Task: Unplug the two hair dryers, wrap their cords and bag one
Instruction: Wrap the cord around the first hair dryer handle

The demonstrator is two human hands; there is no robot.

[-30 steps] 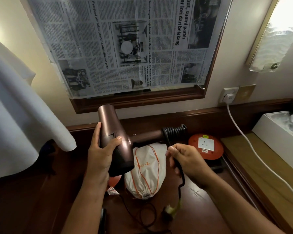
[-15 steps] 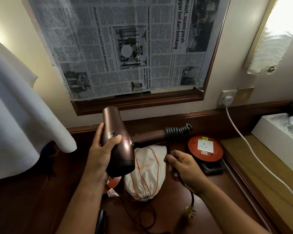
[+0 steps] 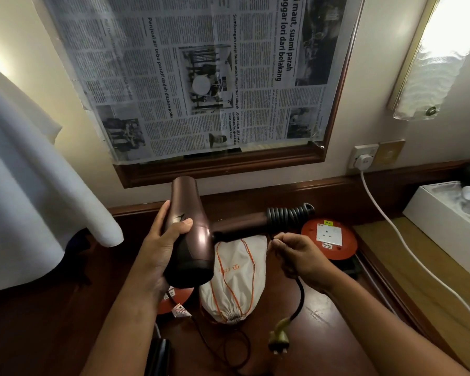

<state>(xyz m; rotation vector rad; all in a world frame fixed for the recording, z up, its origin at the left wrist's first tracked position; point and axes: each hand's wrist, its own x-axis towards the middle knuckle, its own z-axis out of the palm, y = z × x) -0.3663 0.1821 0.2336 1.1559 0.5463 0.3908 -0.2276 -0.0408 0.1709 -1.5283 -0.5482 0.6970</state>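
White drawstring bag (image 3: 235, 278) lies bulging, closed, on the dark wooden desk (image 3: 323, 321); left hand (image 3: 160, 256) grips brown hair dryer (image 3: 190, 234), right hand (image 3: 299, 256) pinches its cord (image 3: 300, 297)

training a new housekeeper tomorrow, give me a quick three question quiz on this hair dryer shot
1. True or false: the black cord is coiled around the handle of the brown hair dryer.
2. Which hand grips the dryer's barrel? A) left hand B) right hand C) neither
3. Fill in: the cord's plug hangs free below the ____ hand.

Key: 1 true; 2 A; 3 right. The white drawstring bag lies on the desk under the dryer.
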